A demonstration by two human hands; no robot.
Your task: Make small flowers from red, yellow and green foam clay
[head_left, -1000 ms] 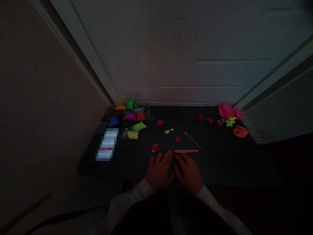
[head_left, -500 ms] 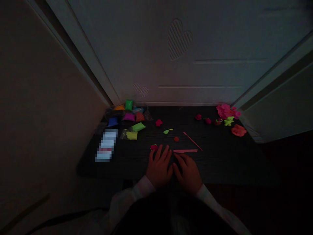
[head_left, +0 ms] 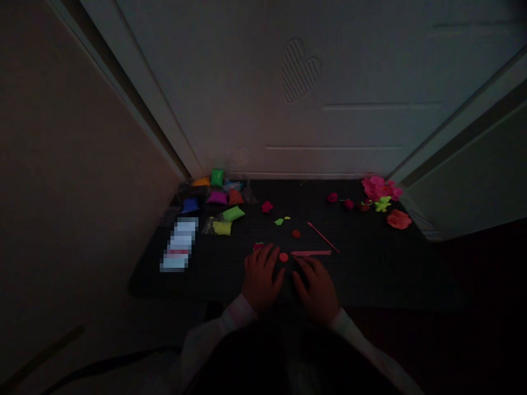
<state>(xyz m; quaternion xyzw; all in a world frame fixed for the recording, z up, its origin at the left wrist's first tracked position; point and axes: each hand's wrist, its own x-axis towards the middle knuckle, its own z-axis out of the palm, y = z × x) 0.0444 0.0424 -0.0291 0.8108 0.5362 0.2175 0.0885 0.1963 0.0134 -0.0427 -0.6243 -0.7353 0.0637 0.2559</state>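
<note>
On the dark table, a small flat orange-red clay disc (head_left: pixel 284 257) lies between my hands, beside the fingertips of my left hand (head_left: pixel 262 278). That hand rests with fingers apart and partly covers a small red clay piece (head_left: pixel 258 247). My right hand (head_left: pixel 316 286) lies open to the right, its fingertips close to the left end of a pink clay-modelling knife (head_left: pixel 311 253). Behind the knife is a thin pink modelling stick (head_left: pixel 323 237), lying slantwise. A darker red disc (head_left: pixel 296 233) and a light green clay piece (head_left: pixel 279 221) lie farther back.
Several clay packets, one of them green (head_left: pixel 217 177), sit at the back left. A lit, blurred-out phone (head_left: pixel 179 244) lies at the left. Pink clay petals (head_left: pixel 381 188), a yellow-green figure (head_left: pixel 382 204) and a coral piece (head_left: pixel 399 219) stand at the back right by the door (head_left: pixel 255 77).
My left hand has shifted left and slightly down, uncovering the orange-red disc. My right hand has stayed nearly in place. The view has moved a little.
</note>
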